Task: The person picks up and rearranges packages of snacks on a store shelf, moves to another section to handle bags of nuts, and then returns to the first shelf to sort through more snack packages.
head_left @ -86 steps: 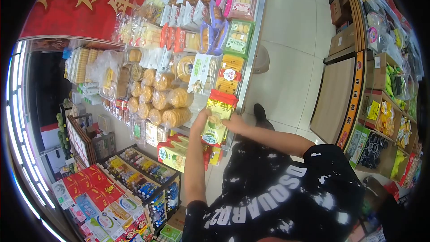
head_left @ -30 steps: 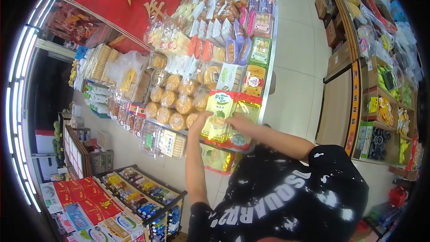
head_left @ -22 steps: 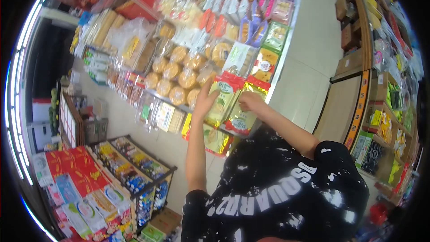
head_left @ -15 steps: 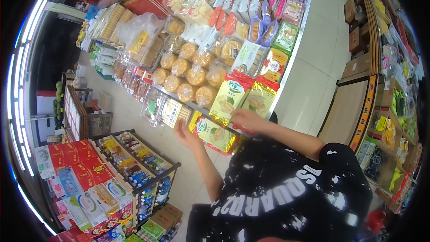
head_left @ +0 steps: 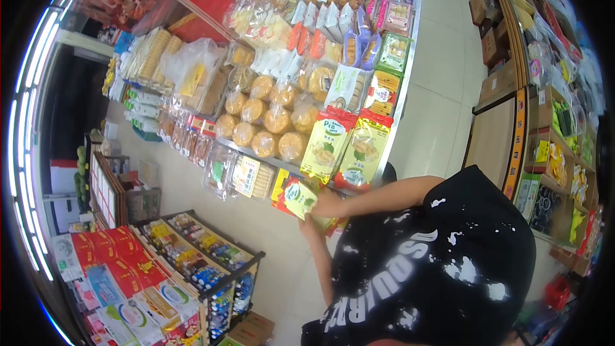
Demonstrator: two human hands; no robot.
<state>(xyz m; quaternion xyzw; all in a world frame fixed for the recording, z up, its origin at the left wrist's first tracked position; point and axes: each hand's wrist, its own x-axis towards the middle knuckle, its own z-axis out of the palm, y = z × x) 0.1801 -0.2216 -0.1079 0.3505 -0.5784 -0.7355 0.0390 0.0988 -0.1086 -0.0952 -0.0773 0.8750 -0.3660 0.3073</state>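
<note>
Both hands, left (head_left: 312, 225) and right (head_left: 328, 204), pinch a yellow-green snack bag (head_left: 298, 197) with red trim, just below the table edge (head_left: 272, 165); bare floor (head_left: 430, 115) lies right.

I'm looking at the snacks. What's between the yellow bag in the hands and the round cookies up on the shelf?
In the head view, a clear cracker pack lies between the yellow bag and round cookies.

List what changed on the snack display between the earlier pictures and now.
Both hands left the two upright yellow bags and dropped below the shelf edge. The right hand and left hand now grip a third yellow bag there. The two bags and the round cakes stayed put.
</note>
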